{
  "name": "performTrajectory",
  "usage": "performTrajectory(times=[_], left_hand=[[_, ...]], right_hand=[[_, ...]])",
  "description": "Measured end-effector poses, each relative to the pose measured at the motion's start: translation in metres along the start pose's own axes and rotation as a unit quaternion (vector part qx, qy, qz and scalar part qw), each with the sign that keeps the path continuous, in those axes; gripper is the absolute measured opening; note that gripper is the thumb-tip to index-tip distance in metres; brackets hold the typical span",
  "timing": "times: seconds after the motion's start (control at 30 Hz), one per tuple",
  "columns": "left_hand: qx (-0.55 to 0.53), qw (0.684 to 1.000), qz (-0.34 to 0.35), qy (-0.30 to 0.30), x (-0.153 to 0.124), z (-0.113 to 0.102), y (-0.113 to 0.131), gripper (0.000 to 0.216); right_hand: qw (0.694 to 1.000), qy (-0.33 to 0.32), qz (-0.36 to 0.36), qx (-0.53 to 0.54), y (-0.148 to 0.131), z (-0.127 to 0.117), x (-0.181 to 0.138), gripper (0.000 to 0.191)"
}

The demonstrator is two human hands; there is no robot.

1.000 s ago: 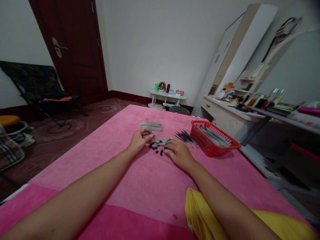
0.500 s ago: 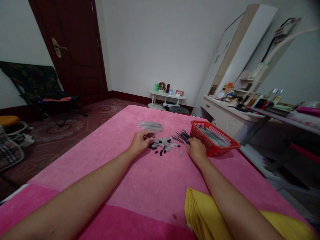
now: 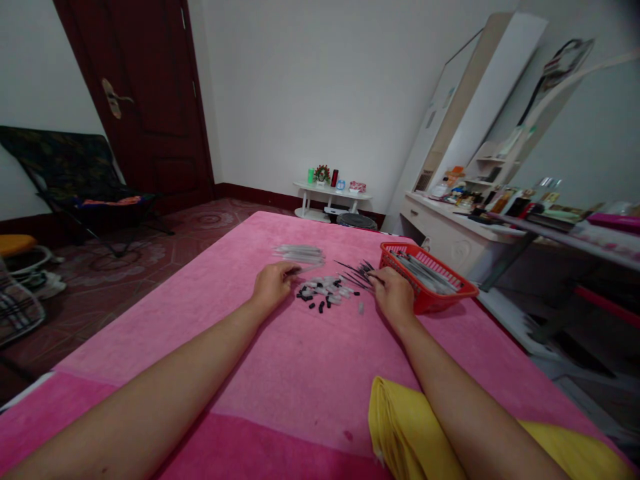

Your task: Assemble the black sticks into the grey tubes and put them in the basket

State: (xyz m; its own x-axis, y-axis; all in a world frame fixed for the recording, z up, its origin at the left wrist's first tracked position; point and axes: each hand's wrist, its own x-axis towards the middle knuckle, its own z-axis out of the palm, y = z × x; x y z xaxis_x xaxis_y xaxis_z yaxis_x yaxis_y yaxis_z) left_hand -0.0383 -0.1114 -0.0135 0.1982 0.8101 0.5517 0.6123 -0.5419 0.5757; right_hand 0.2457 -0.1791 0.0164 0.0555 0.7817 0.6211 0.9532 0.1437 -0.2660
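My left hand (image 3: 273, 285) is closed, thumb and fingers pinched at the near end of a clear pen barrel, beside a row of clear pen barrels (image 3: 299, 252). My right hand (image 3: 393, 293) pinches at the near ends of a fanned-out bunch of dark pen refills (image 3: 356, 273); how many it grips cannot be made out. Between the hands lies a loose heap of small clear and black pen parts (image 3: 326, 289). One small clear piece (image 3: 361, 307) lies apart. A red plastic basket (image 3: 425, 303) holding many slender pen-like sticks (image 3: 427, 272) stands right beside my right hand.
A pink cloth (image 3: 240, 373) covers the table. Folded yellow cloth (image 3: 400, 420) lies under my right forearm. Beyond are a low white table (image 3: 330, 191), a folding chair (image 3: 95, 173) at left and a cluttered dressing table (image 3: 450, 230) at right.
My left hand has drawn slightly left, away from the small parts and closer to the row of barrels. My right fingers have shifted on the refills, which lie more spread out.
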Motion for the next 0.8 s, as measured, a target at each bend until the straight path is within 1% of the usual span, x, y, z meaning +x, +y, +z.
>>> performTrajectory(times=[0.07,0.13,0.3,0.43,0.53,0.67,0.8], left_hand=[[0.008,1.000,-0.001,0.001,0.000,-0.002,0.002,0.028],[0.009,1.000,-0.002,-0.003,0.000,-0.003,0.003,0.026],[0.010,1.000,-0.007,-0.008,-0.001,-0.002,0.003,0.026],[0.035,0.999,0.000,-0.012,-0.001,-0.002,0.004,0.025],[0.071,0.997,0.016,-0.017,-0.002,-0.005,0.007,0.024],[0.141,0.989,0.037,-0.024,-0.004,-0.011,0.015,0.023],[0.202,0.977,0.055,-0.041,-0.005,-0.012,0.021,0.021]], right_hand=[[0.999,0.013,-0.037,0.037,-0.001,0.001,0.000,0.022],[0.997,0.018,-0.057,0.053,-0.002,0.002,0.000,0.021],[0.996,0.011,-0.073,0.041,-0.004,0.002,0.000,0.021],[0.997,0.004,-0.076,0.017,-0.003,0.001,0.000,0.021],[0.996,0.002,-0.085,-0.016,-0.001,-0.002,0.001,0.022],[0.990,-0.001,-0.124,-0.063,-0.001,-0.008,0.002,0.024],[0.985,-0.005,-0.152,-0.080,-0.004,-0.012,0.003,0.027]])
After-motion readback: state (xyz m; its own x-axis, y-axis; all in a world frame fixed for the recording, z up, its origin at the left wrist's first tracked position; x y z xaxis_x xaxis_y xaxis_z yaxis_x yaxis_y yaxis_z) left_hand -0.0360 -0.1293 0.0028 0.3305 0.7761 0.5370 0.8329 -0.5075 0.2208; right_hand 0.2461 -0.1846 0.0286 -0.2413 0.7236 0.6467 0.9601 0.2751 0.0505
